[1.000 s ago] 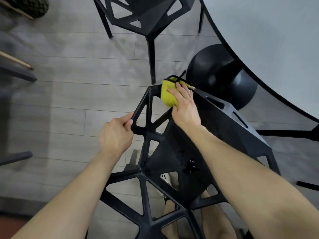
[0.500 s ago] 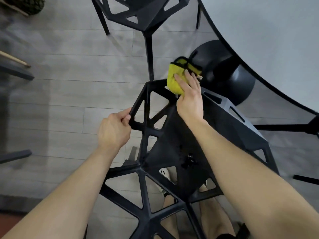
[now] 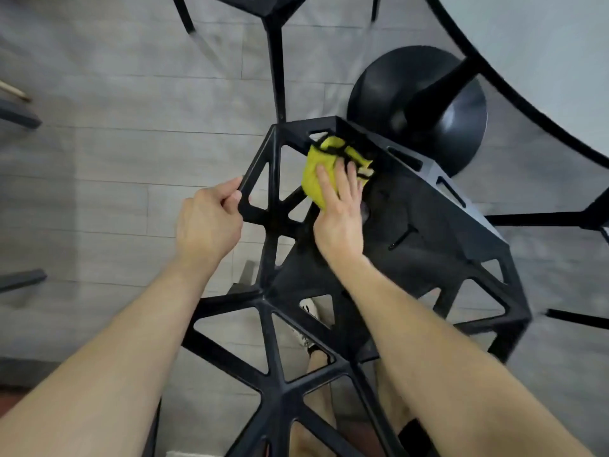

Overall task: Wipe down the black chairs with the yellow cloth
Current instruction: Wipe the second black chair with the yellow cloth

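1. Left hand point(image 3: 207, 222): fingers curled tightly round a frame strut of the black chair point(image 3: 428, 206), at 9 o'clock of the seat.
2. Right hand point(image 3: 339, 219): fingers nearly straight, pressing the yellow cloth point(image 3: 318, 173) against the seat.
3. Yellow cloth: lay bunched near the seat's 12 o'clock corner, partly under the fingers.
4. Tabletop point(image 3: 543, 54): stood at 2 o'clock, its round black base point(image 3: 395, 90) just beyond the chair.

**Chair, cloth, two hands**

Near: black lattice chair point(image 3: 428, 239). Left hand point(image 3: 207, 222) grips its left frame bar. Right hand point(image 3: 339, 216), fingers flat, presses yellow cloth point(image 3: 314, 173) on the seat's far corner. Far: second chair point(image 3: 275, 51), legs only. Right: white table point(image 3: 543, 44), round black base point(image 3: 389, 94). Grey plank floor point(image 3: 115, 143).
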`<state>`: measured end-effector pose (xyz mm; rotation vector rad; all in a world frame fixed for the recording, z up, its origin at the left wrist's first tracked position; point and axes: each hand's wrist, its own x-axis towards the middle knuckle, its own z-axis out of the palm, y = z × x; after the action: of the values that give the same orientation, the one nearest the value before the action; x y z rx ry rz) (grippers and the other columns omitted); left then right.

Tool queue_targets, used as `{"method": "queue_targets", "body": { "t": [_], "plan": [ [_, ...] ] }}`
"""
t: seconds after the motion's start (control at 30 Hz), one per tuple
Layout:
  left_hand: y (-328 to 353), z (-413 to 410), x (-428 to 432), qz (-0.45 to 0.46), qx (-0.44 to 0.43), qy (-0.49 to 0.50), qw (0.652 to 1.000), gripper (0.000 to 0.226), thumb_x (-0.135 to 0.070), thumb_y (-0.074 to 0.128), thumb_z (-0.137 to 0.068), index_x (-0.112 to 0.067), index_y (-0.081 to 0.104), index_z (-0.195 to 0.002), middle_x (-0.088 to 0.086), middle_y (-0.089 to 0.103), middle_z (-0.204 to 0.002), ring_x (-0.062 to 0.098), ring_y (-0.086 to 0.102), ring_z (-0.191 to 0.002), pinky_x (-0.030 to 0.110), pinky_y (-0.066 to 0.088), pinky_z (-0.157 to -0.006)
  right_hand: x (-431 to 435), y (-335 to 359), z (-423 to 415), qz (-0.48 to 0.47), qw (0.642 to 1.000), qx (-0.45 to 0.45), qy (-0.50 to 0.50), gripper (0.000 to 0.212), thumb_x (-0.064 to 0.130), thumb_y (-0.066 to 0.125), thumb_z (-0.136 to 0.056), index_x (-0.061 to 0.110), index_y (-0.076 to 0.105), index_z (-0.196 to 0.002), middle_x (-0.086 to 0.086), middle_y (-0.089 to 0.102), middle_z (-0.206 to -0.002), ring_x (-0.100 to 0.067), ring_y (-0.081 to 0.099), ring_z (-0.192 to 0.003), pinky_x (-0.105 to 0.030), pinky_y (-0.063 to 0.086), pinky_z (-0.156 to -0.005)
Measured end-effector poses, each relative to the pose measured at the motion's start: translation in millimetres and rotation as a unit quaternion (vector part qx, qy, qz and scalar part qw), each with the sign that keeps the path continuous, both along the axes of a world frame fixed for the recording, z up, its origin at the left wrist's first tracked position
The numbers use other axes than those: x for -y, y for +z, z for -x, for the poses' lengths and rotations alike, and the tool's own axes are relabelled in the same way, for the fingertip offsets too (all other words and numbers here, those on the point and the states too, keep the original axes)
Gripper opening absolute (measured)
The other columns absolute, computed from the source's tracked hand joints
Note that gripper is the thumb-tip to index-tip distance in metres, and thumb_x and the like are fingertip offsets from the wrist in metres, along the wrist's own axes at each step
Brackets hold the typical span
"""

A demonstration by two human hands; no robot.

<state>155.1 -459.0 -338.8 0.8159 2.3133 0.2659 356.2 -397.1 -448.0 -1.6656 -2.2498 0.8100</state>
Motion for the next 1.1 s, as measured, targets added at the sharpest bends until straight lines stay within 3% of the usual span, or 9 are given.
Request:
{"method": "queue_targets", "body": {
  "t": [0.1, 0.17, 0.3, 0.37, 0.47, 0.57, 0.73, 0.93, 1.1],
  "plan": [
    [2, 3, -1, 0.008, -0.003, -0.014, 1.000, 0.041, -0.030, 0.045, -0.112, -0.045, 0.066, -0.143, -0.001, 0.080, -0.116, 0.034, 0.076, -0.104, 0.050, 0.056, -0.100, 109, 3, -10, 0.062, 0.982, -0.025, 0.179, 0.092, -0.016, 0.049, -0.085, 0.025, 0.030, -0.166, -0.003, 0.010, -0.177, -0.027, -0.004, -0.164, -0.057, 0.016, -0.129],
    [2, 2, -2, 0.009, -0.003, -0.015, 1.000, 0.041, -0.031, 0.045, -0.112, -0.046, 0.065, -0.144, -0.001, 0.080, -0.118, 0.034, 0.075, -0.107, 0.050, 0.056, -0.100, 102, -3, -33, 0.050, 0.963, -0.026, 0.264, 0.090, -0.015, 0.048, -0.085, 0.026, 0.034, -0.165, 0.000, 0.014, -0.176, -0.024, -0.001, -0.164, -0.053, 0.016, -0.130],
    [-2, 1, 0, -0.002, -0.015, -0.009, 1.000, 0.041, -0.031, 0.045, -0.112, -0.044, 0.066, -0.144, 0.001, 0.080, -0.115, 0.034, 0.076, -0.104, 0.050, 0.057, -0.099, 14, -16, -39, -0.001, 0.992, -0.026, 0.125, 0.092, -0.021, 0.044, -0.074, 0.019, 0.050, -0.156, -0.005, 0.031, -0.171, -0.027, 0.011, -0.163, -0.055, 0.012, -0.131],
    [-2, 1, 0, -0.004, -0.021, -0.006, 1.000, 0.040, -0.031, 0.046, -0.112, -0.044, 0.066, -0.144, 0.003, 0.081, -0.114, 0.034, 0.076, -0.105, 0.050, 0.057, -0.098, 39, -6, -16, 0.034, 0.998, -0.027, 0.055, 0.094, -0.023, 0.048, -0.073, 0.018, 0.047, -0.158, -0.006, 0.028, -0.172, -0.027, 0.010, -0.163, -0.057, 0.014, -0.130],
    [1, 1, -1, 0.003, -0.013, -0.009, 1.000, 0.040, -0.032, 0.045, -0.112, -0.045, 0.066, -0.144, 0.001, 0.080, -0.120, 0.035, 0.076, -0.107, 0.049, 0.057, -0.099, 115, 7, -6, 0.114, 0.975, -0.032, 0.189, 0.096, -0.020, 0.049, -0.081, 0.026, 0.036, -0.164, 0.000, 0.016, -0.176, -0.026, 0.001, -0.164, -0.062, 0.026, -0.126],
    [2, 0, -2, 0.006, -0.020, -0.018, 1.000, 0.040, -0.032, 0.044, -0.113, -0.045, 0.066, -0.143, 0.001, 0.080, -0.118, 0.035, 0.076, -0.106, 0.049, 0.056, -0.100, 82, 3, -35, 0.064, 0.939, -0.045, 0.334, 0.081, -0.011, 0.039, -0.083, 0.019, 0.048, -0.158, -0.006, 0.032, -0.171, -0.032, 0.016, -0.162, -0.058, 0.025, -0.127],
    [-1, -1, -1, 0.002, -0.043, -0.021, 0.999, 0.040, -0.032, 0.044, -0.112, -0.048, 0.067, -0.140, 0.004, 0.080, -0.108, 0.033, 0.074, -0.107, 0.050, 0.057, -0.096, 31, 6, 7, 0.033, 0.994, -0.058, 0.090, 0.086, -0.021, 0.046, -0.083, 0.018, 0.044, -0.160, -0.003, 0.030, -0.171, -0.025, 0.014, -0.162, -0.047, 0.030, -0.128],
    [3, 0, -4, 0.014, -0.017, -0.023, 0.999, 0.041, -0.032, 0.044, -0.112, -0.046, 0.066, -0.143, 0.006, 0.079, -0.116, 0.035, 0.073, -0.111, 0.051, 0.057, -0.098, 119, 24, -38, 0.097, 0.924, -0.006, 0.370, 0.072, -0.007, 0.045, -0.089, 0.018, 0.049, -0.157, -0.003, 0.039, -0.167, -0.034, 0.025, -0.158, -0.051, 0.024, -0.127],
    [-2, -1, -2, -0.014, -0.030, -0.016, 0.999, 0.040, -0.029, 0.046, -0.112, -0.044, 0.067, -0.143, 0.010, 0.080, -0.108, 0.037, 0.073, -0.108, 0.050, 0.057, -0.096, 69, 32, 23, 0.082, 0.992, -0.063, 0.074, 0.071, -0.005, 0.039, -0.087, 0.019, 0.054, -0.152, 0.001, 0.047, -0.161, -0.026, 0.035, -0.151, -0.041, 0.028, -0.128]
  ]
}}
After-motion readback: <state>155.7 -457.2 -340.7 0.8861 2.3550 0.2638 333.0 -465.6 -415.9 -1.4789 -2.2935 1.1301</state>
